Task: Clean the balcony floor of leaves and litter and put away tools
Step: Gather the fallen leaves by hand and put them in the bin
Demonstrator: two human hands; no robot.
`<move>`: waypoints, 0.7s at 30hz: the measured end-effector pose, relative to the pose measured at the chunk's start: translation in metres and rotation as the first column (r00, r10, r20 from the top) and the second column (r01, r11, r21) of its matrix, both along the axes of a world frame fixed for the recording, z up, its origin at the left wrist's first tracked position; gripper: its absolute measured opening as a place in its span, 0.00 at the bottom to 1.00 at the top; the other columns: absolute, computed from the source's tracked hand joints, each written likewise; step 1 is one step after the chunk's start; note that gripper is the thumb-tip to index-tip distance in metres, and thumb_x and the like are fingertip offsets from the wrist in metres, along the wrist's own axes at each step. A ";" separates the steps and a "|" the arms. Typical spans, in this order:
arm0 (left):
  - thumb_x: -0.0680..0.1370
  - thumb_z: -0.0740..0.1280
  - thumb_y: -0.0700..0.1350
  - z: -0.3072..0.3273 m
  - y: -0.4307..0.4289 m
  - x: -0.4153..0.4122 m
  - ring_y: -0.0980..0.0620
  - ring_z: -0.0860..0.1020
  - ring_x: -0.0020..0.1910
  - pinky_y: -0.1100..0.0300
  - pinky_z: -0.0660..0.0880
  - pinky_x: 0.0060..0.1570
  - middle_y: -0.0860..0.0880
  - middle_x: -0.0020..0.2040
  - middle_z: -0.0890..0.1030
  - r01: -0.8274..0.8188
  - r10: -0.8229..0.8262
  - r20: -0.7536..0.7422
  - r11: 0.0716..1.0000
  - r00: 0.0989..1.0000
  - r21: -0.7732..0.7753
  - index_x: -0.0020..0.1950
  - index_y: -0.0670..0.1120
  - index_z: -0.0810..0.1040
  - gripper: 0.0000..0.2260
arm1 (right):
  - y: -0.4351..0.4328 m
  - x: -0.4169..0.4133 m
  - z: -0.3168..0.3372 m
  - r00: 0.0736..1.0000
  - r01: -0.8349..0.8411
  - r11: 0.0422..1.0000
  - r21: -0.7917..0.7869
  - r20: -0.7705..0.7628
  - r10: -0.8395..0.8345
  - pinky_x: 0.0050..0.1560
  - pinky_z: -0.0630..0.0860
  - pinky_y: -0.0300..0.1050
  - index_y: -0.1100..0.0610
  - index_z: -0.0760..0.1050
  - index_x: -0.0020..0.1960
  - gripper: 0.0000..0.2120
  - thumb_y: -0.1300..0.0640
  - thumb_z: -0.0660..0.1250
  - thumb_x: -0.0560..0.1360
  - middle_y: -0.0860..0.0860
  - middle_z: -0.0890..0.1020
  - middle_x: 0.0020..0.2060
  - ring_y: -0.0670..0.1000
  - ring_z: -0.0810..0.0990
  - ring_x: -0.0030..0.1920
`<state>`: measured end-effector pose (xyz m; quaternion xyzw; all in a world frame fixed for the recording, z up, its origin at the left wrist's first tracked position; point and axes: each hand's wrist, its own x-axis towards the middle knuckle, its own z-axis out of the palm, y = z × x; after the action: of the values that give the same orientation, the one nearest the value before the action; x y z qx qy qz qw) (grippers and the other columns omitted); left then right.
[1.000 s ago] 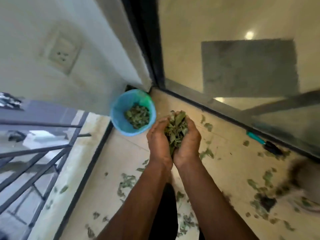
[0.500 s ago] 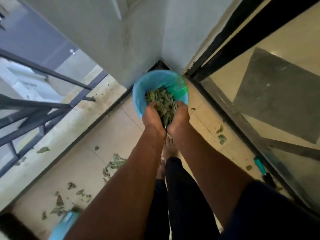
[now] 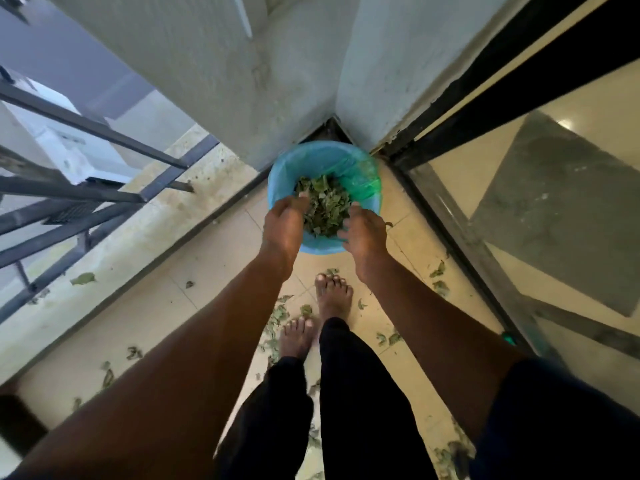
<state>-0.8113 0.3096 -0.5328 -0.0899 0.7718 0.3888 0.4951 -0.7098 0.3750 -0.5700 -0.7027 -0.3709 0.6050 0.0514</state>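
A blue bin lined with a blue-green bag stands in the balcony corner and holds a heap of dry green leaves. Both hands hover over its near rim, apart from each other. My left hand is at the left side, fingers loosely bent down toward the leaves. My right hand is at the right side, fingers also relaxed and pointing into the bin. Neither hand holds leaves that I can see. Loose leaves lie scattered on the cream floor tiles around my bare feet.
White walls meet behind the bin. A dark metal railing and stone ledge run along the left. A sliding glass door with a black frame runs along the right, a teal-handled tool lying by its track.
My hands carried a cupped bundle of leaves to the bin, then parted over it; the bundle now lies in the bin. I stepped closer to the corner.
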 end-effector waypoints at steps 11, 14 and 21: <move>0.83 0.59 0.60 0.207 -0.053 -0.030 0.44 0.60 0.82 0.43 0.62 0.79 0.44 0.84 0.60 0.890 -0.728 -0.650 0.422 0.218 -0.175 0.78 0.49 0.69 0.27 | -0.034 0.074 0.236 0.772 -0.634 0.632 0.445 0.415 0.482 0.75 0.66 0.57 0.55 0.64 0.79 0.30 0.49 0.67 0.80 0.59 0.65 0.77 0.60 0.64 0.77; 0.81 0.58 0.62 0.296 -0.065 -0.018 0.42 0.62 0.81 0.42 0.63 0.78 0.43 0.83 0.61 0.915 -0.687 -0.714 0.361 0.130 -0.180 0.77 0.48 0.71 0.28 | -0.061 0.109 0.336 0.838 -0.540 0.678 0.499 0.398 0.375 0.73 0.69 0.55 0.53 0.64 0.78 0.28 0.49 0.66 0.81 0.56 0.66 0.75 0.58 0.66 0.75; 0.83 0.62 0.56 0.415 -0.084 0.073 0.39 0.66 0.78 0.45 0.64 0.76 0.40 0.80 0.66 0.990 -0.633 -0.771 0.050 -0.070 -0.131 0.73 0.44 0.75 0.23 | -0.170 0.207 0.452 0.954 -0.107 0.797 0.595 0.288 -0.088 0.73 0.69 0.53 0.55 0.65 0.78 0.27 0.49 0.65 0.82 0.53 0.65 0.76 0.54 0.67 0.75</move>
<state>-0.7382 0.2252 -0.1177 0.7001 0.6224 0.1560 0.3133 -0.5026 0.2054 -0.1177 -0.7312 -0.5512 0.3410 0.2125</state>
